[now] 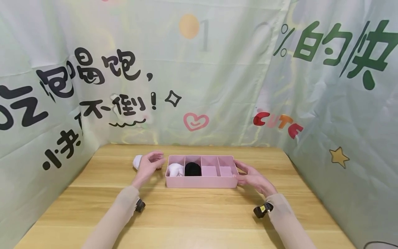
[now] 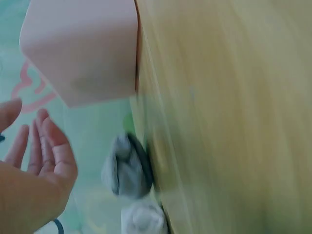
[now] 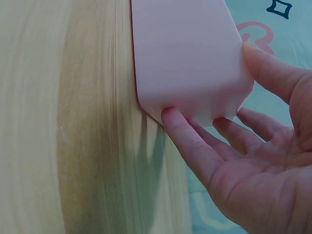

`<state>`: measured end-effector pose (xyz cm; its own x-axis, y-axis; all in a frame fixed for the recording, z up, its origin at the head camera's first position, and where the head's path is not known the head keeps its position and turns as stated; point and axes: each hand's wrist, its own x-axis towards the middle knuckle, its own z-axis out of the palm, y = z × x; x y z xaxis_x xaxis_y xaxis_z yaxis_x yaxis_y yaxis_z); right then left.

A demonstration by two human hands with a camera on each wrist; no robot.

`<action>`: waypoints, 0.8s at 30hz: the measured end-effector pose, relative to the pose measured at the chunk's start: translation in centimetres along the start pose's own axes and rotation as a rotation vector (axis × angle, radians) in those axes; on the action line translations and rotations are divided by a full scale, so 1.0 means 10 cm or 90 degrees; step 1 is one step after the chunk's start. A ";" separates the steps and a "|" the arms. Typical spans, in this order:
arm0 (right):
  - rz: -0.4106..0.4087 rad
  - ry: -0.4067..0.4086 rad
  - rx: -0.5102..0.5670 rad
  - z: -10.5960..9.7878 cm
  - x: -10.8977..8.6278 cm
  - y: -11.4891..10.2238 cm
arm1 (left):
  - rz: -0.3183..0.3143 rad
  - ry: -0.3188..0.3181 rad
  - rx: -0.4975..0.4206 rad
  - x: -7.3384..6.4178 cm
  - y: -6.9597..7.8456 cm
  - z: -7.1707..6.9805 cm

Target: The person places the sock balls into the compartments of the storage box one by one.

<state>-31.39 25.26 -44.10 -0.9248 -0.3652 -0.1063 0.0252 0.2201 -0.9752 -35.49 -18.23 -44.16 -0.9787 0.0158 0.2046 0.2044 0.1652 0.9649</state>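
Note:
A pink organizer box [image 1: 202,182] with several compartments stands on the table. A white rolled cloth bundle [image 1: 176,169], like a balled sock, lies in its leftmost compartment, and a black one [image 1: 192,169] fills the next to it. My right hand [image 1: 255,178] holds the box's right end, thumb at the near side and fingers against the end wall. Left of the box, my left hand [image 1: 150,166] is in the air with loosely bent fingers and nothing in it. Near it lie a grey rolled bundle [image 2: 127,168], mostly hidden in the head view, and another white bundle [image 1: 136,162].
The wooden table [image 1: 199,214] carries the box and bundles. Printed fabric curtains [image 1: 217,86] enclose its back and both sides. A dark cable [image 1: 380,242] shows at the lower right corner. Small cameras [image 1: 262,210] are strapped to both wrists.

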 end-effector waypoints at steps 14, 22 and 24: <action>-0.007 -0.013 0.004 -0.02 0.01 0.00 | -0.050 -0.040 0.048 0.12 -0.07 -0.42; -0.007 -0.015 -0.001 -0.01 0.03 0.01 | -0.056 -0.006 0.046 0.20 -0.12 -0.61; -0.007 -0.015 -0.003 0.00 0.03 0.01 | -0.057 0.010 0.042 0.20 -0.11 -0.66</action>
<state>-31.70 25.22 -44.26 -0.9160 -0.3884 -0.1005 0.0136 0.2204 -0.9753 -37.51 -24.89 -43.77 -0.9925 -0.0177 0.1207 0.1135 0.2303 0.9665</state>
